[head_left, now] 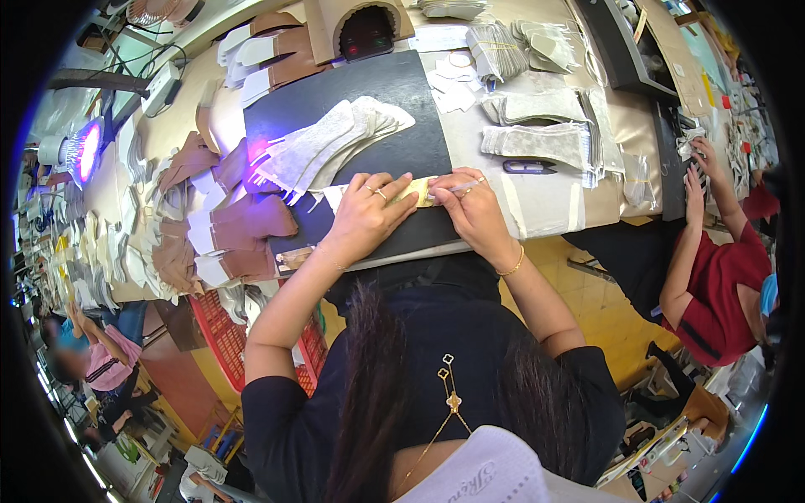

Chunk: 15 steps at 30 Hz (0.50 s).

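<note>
At the near edge of the black mat (335, 92), my left hand (373, 210) lies with its fingers flat on a small yellow piece (417, 193), which looks like a pad or slip. A pale strip (334, 198) shows beyond the left hand's wrist side. Just to the right, my right hand (474, 210) grips a slim pale pen (464, 188), its tip at the yellow piece's right end. Beyond both hands, a fanned stack of grey fabric pieces (335, 142) rests on the mat.
Brown and white cut pieces (243, 222) crowd the left side, near a glowing purple lamp (87, 153). Grey bundles (537, 138) and dark thread snips (528, 167) lie right. A red basket (218, 331) stands below the table. A co-worker in red (721, 293) works at right.
</note>
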Each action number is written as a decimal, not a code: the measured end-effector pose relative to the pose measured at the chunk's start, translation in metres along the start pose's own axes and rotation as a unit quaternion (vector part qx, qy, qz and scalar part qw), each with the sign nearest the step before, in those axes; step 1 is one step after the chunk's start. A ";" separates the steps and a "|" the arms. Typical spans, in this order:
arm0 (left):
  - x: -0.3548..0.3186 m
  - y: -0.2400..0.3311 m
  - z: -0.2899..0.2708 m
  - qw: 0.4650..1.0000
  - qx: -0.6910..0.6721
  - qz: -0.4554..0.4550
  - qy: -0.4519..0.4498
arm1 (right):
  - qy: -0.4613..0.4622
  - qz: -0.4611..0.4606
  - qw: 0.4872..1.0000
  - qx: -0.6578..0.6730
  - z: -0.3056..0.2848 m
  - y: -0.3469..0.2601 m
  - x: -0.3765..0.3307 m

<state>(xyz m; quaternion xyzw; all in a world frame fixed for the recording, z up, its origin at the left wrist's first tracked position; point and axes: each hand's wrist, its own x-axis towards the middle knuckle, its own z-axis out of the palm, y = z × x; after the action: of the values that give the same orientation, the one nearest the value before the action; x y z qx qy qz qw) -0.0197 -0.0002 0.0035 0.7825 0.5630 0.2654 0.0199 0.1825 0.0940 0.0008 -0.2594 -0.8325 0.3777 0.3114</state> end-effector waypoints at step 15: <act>-0.004 0.000 0.002 1.000 -0.005 0.001 -0.006 | 0.008 -0.016 0.999 -0.029 -0.005 0.000 0.014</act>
<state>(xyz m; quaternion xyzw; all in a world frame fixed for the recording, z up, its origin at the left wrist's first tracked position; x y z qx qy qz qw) -0.0197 -0.0031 0.0008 0.7848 0.5605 0.2631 0.0271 0.1766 0.1056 0.0082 -0.2581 -0.8448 0.3459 0.3162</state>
